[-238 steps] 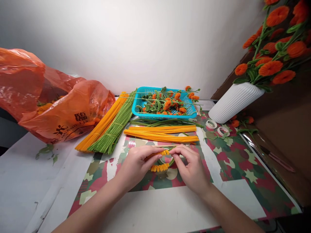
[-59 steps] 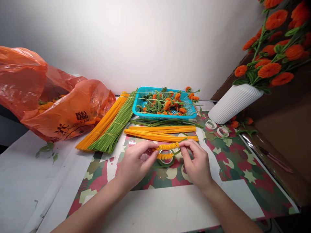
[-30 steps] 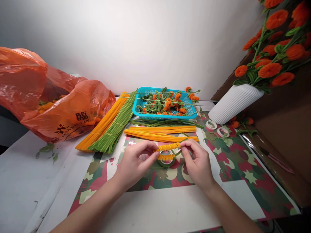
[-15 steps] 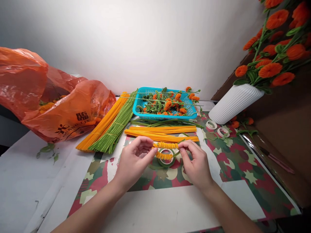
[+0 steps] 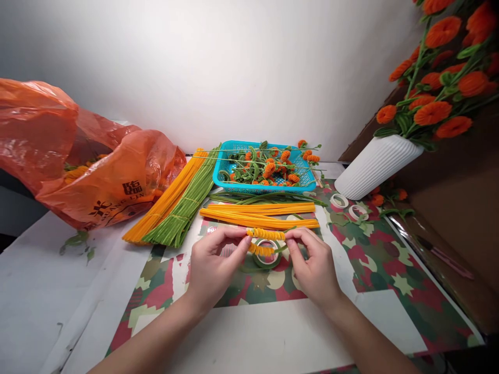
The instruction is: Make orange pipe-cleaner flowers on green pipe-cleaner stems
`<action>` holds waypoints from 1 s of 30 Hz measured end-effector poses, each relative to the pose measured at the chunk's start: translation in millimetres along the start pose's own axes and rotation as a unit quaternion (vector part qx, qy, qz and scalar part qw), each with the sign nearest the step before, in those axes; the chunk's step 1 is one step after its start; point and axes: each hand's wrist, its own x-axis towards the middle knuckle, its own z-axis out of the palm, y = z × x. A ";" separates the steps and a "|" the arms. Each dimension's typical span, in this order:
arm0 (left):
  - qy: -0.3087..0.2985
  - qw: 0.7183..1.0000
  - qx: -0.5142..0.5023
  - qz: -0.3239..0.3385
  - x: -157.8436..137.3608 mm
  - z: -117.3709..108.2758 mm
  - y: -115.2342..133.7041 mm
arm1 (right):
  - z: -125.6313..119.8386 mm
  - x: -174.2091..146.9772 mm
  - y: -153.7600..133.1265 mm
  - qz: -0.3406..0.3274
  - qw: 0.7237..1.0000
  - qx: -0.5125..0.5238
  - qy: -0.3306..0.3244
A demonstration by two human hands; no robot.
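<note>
A coiled yellow pipe cleaner [image 5: 266, 234] stretches between my hands, with a second yellow coiled length just below it and a bit of green stem at its right end. My left hand [image 5: 218, 259] pinches the left end between thumb and fingers. At the other end, the thumb and fingertips of my right hand [image 5: 314, 259] are closed on it. Directly beneath lies a roll of green tape [image 5: 277, 258] on the patterned sheet. Behind the hands, loose yellow pipe cleaners [image 5: 259, 210] lie in a row.
A blue basket [image 5: 265, 188] holds orange flowers. Left of it are bundles of yellow [image 5: 167, 197] and green pipe cleaners [image 5: 183, 208], then an orange plastic bag [image 5: 113, 176]. At right stand a white vase [image 5: 378, 163] of flowers, two white tape rolls [image 5: 338, 201] and a pink-handled cutter [image 5: 448, 258].
My left fingers have drawn closer together around the left end of the coil. The coiled pipe cleaner has shifted very slightly left; my right hand keeps its grip.
</note>
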 end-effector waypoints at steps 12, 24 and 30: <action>-0.036 0.982 0.129 0.134 5.7 -4.4 0.7 | 0.1 1.2 4.0 -0.067 0.997 -0.034 0.001; -0.101 0.980 0.107 0.135 7.0 -4.9 2.0 | -3.5 0.0 4.7 0.079 0.994 0.067 -0.022; -0.199 0.965 0.115 0.129 7.5 -3.3 6.9 | 1.8 -3.1 -1.2 0.149 0.963 0.183 -0.132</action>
